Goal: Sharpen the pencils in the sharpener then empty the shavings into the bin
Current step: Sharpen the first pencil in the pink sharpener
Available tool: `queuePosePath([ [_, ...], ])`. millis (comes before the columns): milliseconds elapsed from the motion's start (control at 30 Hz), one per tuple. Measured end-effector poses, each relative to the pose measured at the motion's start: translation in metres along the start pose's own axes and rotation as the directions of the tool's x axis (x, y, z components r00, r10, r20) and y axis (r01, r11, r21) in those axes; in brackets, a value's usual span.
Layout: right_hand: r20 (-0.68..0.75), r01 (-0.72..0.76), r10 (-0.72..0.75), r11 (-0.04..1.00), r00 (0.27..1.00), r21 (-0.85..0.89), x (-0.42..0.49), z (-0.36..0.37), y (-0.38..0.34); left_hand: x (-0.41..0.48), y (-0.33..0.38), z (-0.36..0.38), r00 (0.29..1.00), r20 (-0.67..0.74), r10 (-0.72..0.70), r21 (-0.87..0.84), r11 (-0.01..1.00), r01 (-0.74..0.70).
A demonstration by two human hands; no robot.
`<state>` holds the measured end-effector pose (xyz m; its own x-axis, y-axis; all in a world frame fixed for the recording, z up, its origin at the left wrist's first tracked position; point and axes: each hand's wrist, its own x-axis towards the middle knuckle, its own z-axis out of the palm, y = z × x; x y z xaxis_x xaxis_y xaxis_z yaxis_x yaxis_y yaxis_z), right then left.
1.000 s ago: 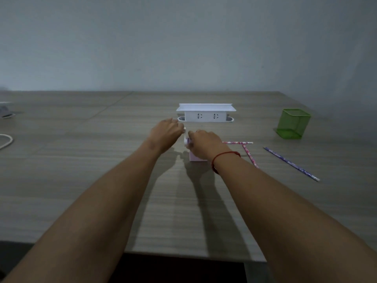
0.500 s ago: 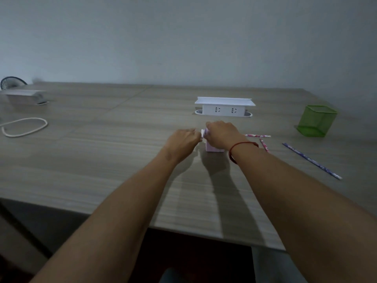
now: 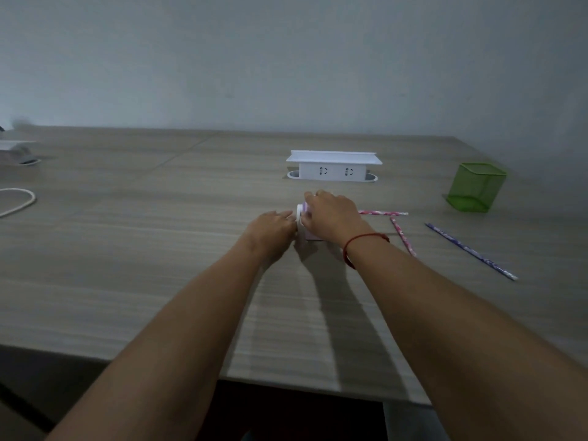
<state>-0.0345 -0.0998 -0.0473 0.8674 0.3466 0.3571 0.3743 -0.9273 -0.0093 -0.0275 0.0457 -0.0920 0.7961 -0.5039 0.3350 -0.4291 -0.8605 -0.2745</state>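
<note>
A small pink and white sharpener [image 3: 307, 230] stands mid-table, mostly covered by my hands. My right hand [image 3: 332, 216] lies over its top and grips it. My left hand [image 3: 272, 232] is at its left end, with fingers on the white part there; what they pinch is hidden. Two pink patterned pencils [image 3: 383, 213] [image 3: 403, 236] lie just right of my right hand. A blue patterned pencil [image 3: 471, 250] lies further right. A green mesh bin [image 3: 475, 187] stands at the far right.
A white pop-up socket box [image 3: 332, 166] sits behind the sharpener. A white cable loop [image 3: 19, 203] and a grey object [image 3: 19, 151] are at the far left. The wooden table's [image 3: 127, 249] front edge runs below my forearms.
The view has swung left and then partly back. My hands stay on the sharpener; my left hand now sits closer to its left end.
</note>
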Motion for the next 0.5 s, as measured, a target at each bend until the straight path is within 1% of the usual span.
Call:
queuePosePath([
  [100,-0.025,0.006,-0.006,1.000,1.000,-0.013,0.001,0.001,0.000,0.010,-0.006,0.002,0.999,0.032,0.009,0.017,1.000,-0.009],
  [167,-0.040,0.007,-0.008,1.000,0.999,-0.014,0.000,0.002,0.001,0.016,-0.012,0.000,0.996,0.070,0.046,0.005,0.999,-0.047],
  [233,-0.037,0.011,-0.011,1.000,0.999,-0.010,-0.001,0.003,0.002,0.021,-0.016,0.002,0.995,0.073,0.075,-0.006,0.997,-0.074],
  [333,-0.014,0.024,-0.024,1.000,1.000,0.008,0.001,0.002,0.004,0.028,-0.023,0.001,0.994,0.094,0.062,0.028,0.997,-0.065],
  [433,0.021,0.050,-0.051,0.999,0.998,0.005,0.002,0.001,0.005,0.033,-0.028,-0.004,0.996,0.081,0.038,0.079,0.996,-0.044],
  [500,0.025,0.051,-0.050,0.999,0.998,-0.013,0.001,-0.002,0.006,0.036,-0.028,-0.013,0.997,0.081,0.016,0.064,0.998,-0.021],
])
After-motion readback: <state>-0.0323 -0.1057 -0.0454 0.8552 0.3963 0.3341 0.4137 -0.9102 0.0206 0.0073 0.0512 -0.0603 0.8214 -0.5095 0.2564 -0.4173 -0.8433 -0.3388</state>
